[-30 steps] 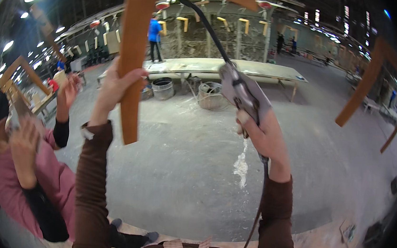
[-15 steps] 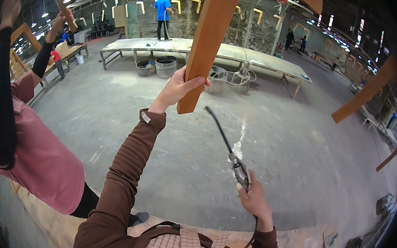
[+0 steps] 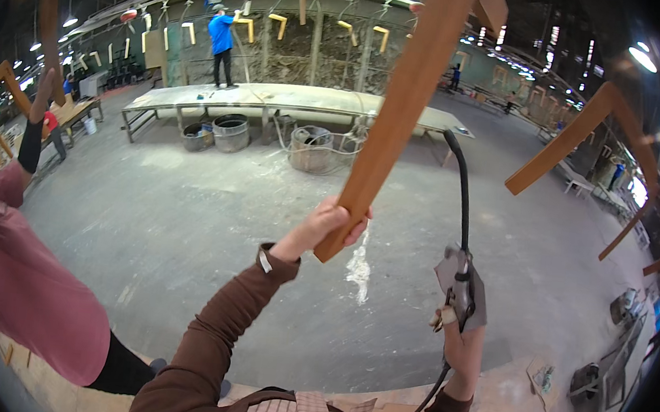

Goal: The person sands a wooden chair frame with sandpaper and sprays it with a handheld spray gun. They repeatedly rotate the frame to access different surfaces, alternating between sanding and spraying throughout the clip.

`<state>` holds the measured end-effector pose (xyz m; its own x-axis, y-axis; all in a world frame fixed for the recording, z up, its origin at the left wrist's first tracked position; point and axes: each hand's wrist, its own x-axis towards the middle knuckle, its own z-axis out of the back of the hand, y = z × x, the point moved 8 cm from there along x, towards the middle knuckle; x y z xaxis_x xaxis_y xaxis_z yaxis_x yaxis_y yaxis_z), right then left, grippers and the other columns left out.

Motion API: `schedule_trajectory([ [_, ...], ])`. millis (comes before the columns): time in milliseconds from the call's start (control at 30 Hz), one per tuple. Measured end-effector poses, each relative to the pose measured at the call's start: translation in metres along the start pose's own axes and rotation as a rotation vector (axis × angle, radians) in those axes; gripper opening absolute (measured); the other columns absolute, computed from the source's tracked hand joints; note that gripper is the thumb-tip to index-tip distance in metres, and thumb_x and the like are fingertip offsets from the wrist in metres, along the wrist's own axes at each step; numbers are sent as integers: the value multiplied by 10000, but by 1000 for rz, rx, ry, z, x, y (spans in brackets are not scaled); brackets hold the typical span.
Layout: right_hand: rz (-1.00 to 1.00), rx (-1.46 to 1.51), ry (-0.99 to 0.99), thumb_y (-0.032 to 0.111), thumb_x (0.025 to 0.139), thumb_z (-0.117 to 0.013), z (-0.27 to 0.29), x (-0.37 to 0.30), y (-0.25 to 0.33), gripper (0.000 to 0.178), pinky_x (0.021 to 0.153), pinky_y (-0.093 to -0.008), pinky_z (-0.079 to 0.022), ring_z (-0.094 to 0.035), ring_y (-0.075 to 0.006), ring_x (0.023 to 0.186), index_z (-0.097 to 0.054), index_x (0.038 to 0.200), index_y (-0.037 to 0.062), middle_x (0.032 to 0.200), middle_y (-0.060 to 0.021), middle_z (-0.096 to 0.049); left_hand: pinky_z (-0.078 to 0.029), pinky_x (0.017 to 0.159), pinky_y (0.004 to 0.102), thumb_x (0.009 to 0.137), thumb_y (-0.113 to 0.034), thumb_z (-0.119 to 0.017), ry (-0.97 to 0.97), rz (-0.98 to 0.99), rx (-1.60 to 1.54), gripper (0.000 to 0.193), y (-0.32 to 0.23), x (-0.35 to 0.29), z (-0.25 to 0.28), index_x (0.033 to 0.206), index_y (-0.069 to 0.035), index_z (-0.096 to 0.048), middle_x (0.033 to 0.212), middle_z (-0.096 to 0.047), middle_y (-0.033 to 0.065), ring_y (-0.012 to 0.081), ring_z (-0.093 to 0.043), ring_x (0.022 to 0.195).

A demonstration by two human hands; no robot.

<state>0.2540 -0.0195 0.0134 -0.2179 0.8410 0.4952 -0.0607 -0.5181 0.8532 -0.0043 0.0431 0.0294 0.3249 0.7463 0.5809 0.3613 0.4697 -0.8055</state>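
Observation:
My left hand (image 3: 326, 225) grips the lower end of a hanging brown wooden chair part (image 3: 403, 102) that slants up to the top of the view. My right hand (image 3: 462, 334) holds a spray gun (image 3: 458, 294) wrapped in grey cloth, low at the right. Its black hose (image 3: 463, 187) curves up above the gun toward the wooden part. The gun is apart from the wood, below and to the right of it.
A person in a pink top (image 3: 14, 271) stands close at my left with an arm raised. More wooden parts (image 3: 582, 143) hang at the right. A long bench (image 3: 292, 99) with buckets (image 3: 230, 133) stands far off, a person in blue (image 3: 220, 40) on it.
My right hand with the spray gun came down from beside the wood to a low position at the right. My left hand slid to the wood's lower end.

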Motion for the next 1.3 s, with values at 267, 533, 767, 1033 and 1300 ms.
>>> schedule_trajectory([
  [267,-37,-193,-165,78,911,-555,24,-26,13,377,584,-244,-453,-536,-100,683,-404,1239,-29,841,-48,-537,-465,623,384,899,-394,-586,-395,-200,632,535,31,60,-24,1151,43,-407,759,-579,182,310,-592,678],
  [533,34,-437,-269,55,890,-520,41,22,69,358,538,-246,-444,-509,-99,602,-428,1225,-27,799,-47,-550,-497,625,356,845,-365,-678,-328,-280,605,616,58,71,-47,1215,9,-356,832,-631,145,279,-651,729],
  [767,147,-414,-233,74,882,-498,16,108,122,332,529,-290,-442,-522,-150,559,-436,1200,6,732,-85,-548,-501,598,353,792,-433,-720,-461,-235,704,561,74,67,-40,1065,0,-492,798,-635,130,274,-651,695],
  [1033,418,-730,2,99,875,-543,-107,156,171,263,639,-491,-444,-579,-459,739,-407,1074,-6,770,-265,-590,-494,606,390,803,-454,-700,-442,-319,704,589,67,60,-51,1061,20,-464,795,-632,172,333,-643,718],
  [1300,464,-753,-83,87,885,-534,-80,142,188,256,669,-466,-460,-599,-440,762,-397,1069,-28,806,-258,-608,-491,629,394,812,-467,-684,-443,-216,674,617,64,50,-53,1085,35,-452,815,-624,202,349,-635,728],
])
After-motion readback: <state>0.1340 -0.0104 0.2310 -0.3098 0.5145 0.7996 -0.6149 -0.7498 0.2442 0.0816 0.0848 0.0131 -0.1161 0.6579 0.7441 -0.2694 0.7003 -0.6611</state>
